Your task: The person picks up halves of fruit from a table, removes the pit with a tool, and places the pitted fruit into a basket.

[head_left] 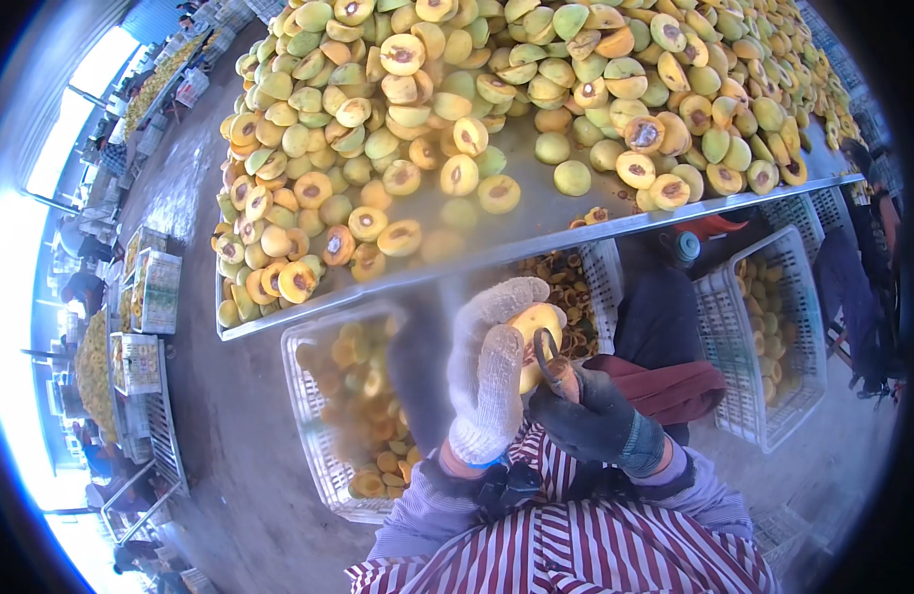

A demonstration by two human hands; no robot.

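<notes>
In a white knit glove, my left hand (488,371) is closed around a halved yellow peach (538,323), its cut side turned toward my right hand. My right hand (605,418), in a dark glove, grips a pitting knife (557,368) with a curved metal loop blade and a brownish handle. The loop is at the cut face of the peach; whether it touches the flesh is hard to tell. Ahead, a metal table (536,234) bears a large heap of halved peaches (401,54), many with brown pit centres showing.
Below the table edge stand a white crate (313,460) of peach halves at left and another crate (764,421) at right. Between them lie dark pit scraps (568,287) in a crate. People, crates and more fruit tables line the far left; a person stands at far right.
</notes>
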